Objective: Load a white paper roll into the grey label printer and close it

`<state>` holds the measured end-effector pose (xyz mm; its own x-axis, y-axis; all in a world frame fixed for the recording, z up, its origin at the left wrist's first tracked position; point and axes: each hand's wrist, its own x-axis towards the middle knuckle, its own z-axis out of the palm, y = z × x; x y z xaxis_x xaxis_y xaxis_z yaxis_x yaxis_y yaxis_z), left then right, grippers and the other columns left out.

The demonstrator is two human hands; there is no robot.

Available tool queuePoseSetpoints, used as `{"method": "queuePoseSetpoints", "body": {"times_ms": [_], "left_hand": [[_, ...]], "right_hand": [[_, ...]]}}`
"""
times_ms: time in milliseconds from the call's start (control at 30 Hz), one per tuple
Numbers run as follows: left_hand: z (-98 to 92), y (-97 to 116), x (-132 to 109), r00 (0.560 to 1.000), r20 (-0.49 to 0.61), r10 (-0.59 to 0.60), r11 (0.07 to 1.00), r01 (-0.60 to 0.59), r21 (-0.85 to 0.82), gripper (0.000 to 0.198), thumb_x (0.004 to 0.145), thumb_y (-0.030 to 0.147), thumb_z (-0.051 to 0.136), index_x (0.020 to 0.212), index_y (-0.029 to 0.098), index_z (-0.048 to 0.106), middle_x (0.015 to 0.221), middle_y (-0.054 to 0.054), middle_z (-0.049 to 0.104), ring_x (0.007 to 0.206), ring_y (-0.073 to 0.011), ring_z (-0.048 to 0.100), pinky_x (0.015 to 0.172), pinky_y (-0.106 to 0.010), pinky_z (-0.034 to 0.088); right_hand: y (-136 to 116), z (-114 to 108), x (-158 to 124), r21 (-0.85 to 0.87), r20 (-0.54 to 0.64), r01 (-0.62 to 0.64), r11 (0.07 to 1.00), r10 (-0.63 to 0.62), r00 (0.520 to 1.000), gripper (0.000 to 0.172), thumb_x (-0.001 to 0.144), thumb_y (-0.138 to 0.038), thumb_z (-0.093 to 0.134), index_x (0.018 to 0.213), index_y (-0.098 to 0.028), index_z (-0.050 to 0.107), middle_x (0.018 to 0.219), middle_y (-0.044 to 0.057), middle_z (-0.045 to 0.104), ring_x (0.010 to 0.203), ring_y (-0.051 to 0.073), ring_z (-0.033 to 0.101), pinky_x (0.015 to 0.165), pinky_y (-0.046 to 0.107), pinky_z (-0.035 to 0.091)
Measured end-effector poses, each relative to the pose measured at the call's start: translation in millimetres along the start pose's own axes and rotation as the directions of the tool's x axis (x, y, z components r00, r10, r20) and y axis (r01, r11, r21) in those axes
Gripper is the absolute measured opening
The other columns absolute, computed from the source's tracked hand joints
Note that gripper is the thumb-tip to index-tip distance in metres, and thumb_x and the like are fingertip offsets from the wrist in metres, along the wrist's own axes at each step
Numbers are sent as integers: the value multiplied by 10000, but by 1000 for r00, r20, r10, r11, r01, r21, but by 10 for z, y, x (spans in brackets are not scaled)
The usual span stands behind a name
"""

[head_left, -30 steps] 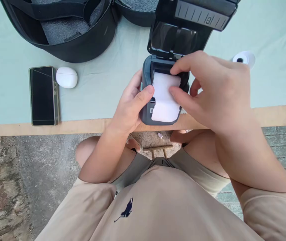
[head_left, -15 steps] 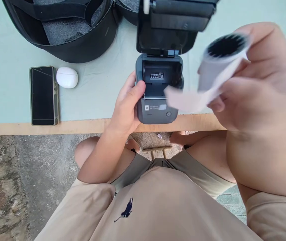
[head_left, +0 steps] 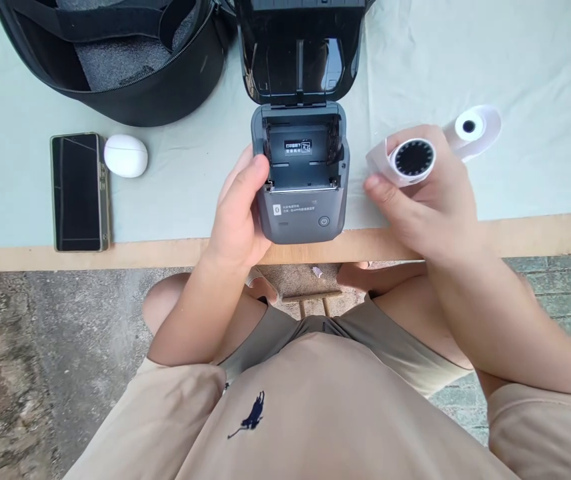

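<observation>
My left hand (head_left: 240,210) grips the left side of a dark grey label printer (head_left: 301,217), thumb near the rim of its paper bay. The printer's black lid (head_left: 299,60) stands raised away from me, and the bay holds no roll. To the right of the printer, my right hand (head_left: 433,200) is closed around a white paper roll (head_left: 399,175) with a black toothed core end facing up. A loose strip of its paper curls out on the left, by my thumb. Beyond that hand, a second, smaller white paper roll (head_left: 468,127) lies on the cloth with its end unrolled.
A black zippered case (head_left: 165,100) with grey foam inside lies open at the back left. Nearer me, a phone (head_left: 79,193) lies beside a white earbud case (head_left: 126,156). The table's wooden front edge (head_left: 165,257) runs just above my knees.
My right hand has lowered the paper roll toward the table, away from the printer. The smaller roll behind it has come into sight. The printer and its lid have shifted slightly left.
</observation>
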<state>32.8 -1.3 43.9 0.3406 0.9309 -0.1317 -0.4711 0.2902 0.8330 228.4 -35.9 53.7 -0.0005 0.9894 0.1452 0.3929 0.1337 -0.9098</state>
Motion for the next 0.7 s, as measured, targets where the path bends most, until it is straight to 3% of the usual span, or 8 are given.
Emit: {"method": "queuePoseSetpoints", "body": {"times_ms": [67, 167, 333, 400, 500, 600, 667, 700], "left_hand": [[1, 8, -2, 1000, 0, -12, 1000, 12, 23, 304, 835, 460, 485, 984, 238, 632, 1078, -29, 666, 1277, -249, 496, 1047, -372, 451], [4, 18, -3, 1000, -7, -21, 999, 21, 42, 305, 835, 464, 480, 961, 230, 629, 1060, -32, 671, 1293, -245, 479, 1051, -364, 449], [-2, 11, -1, 1000, -16, -15, 1000, 16, 27, 287, 841, 451, 473, 931, 225, 624, 1040, -31, 675, 1282, -233, 493, 1060, -364, 439], [-6, 7, 0, 1000, -1, -19, 1000, 19, 5, 277, 842, 441, 479, 924, 222, 627, 1032, -31, 675, 1265, -232, 509, 1064, -362, 434], [-6, 3, 0, 1000, 17, -18, 999, 19, -35, 278, 846, 431, 486, 945, 216, 632, 1024, -30, 675, 1211, -237, 555, 1062, -365, 437], [-5, -2, -1, 1000, 19, -10, 997, 11, -75, 283, 861, 407, 470, 1013, 225, 623, 1029, -19, 677, 1169, -232, 585, 1050, -383, 450], [-9, -6, -1, 1000, 22, -8, 997, 9, -82, 283, 866, 392, 458, 1038, 230, 615, 1034, -17, 680, 1166, -230, 587, 1038, -393, 461], [-12, -7, 1, 1000, 24, -9, 997, 10, -71, 285, 865, 396, 457, 1038, 230, 613, 1036, -18, 681, 1171, -232, 584, 1033, -395, 465]], "right_hand": [[-53, -6, -11, -134, 12, 47, 990, -46, 999, 266, 758, -355, 650, 984, -262, 543, 1028, 21, 595, 1009, 209, 551, 967, 462, 450], [-69, -6, -19, -326, 20, 66, 943, -62, 998, 389, 753, -333, 651, 1113, -281, 512, 1119, 23, 587, 1008, 211, 563, 881, 417, 496], [38, 31, 18, -503, 35, -36, 863, 62, 997, 451, 704, -276, 661, 1127, -258, 503, 932, 18, 647, 747, 195, 586, 757, 428, 512], [46, 46, 23, -521, 41, -52, 852, 85, 996, 490, 691, -278, 667, 1145, -256, 484, 959, 24, 660, 697, 191, 583, 733, 441, 511], [-52, 14, -13, -467, 62, 40, 883, -13, 998, 598, 676, -286, 696, 1212, -286, 433, 1135, 40, 627, 880, 228, 627, 747, 416, 514], [-228, -133, -54, -391, -35, 179, 903, -209, 977, 549, 708, -279, 675, 1215, -295, 466, 1168, 47, 585, 1006, 224, 609, 732, 354, 493], [-297, -276, -42, -447, -150, 182, 876, -274, 950, 442, 739, -277, 630, 1168, -256, 529, 1134, 72, 570, 1018, 226, 588, 759, 357, 471], [-297, -347, -21, -534, -201, 109, 839, -251, 947, 396, 760, -296, 598, 1147, -225, 555, 1140, 88, 567, 1031, 232, 574, 794, 370, 469]]}}
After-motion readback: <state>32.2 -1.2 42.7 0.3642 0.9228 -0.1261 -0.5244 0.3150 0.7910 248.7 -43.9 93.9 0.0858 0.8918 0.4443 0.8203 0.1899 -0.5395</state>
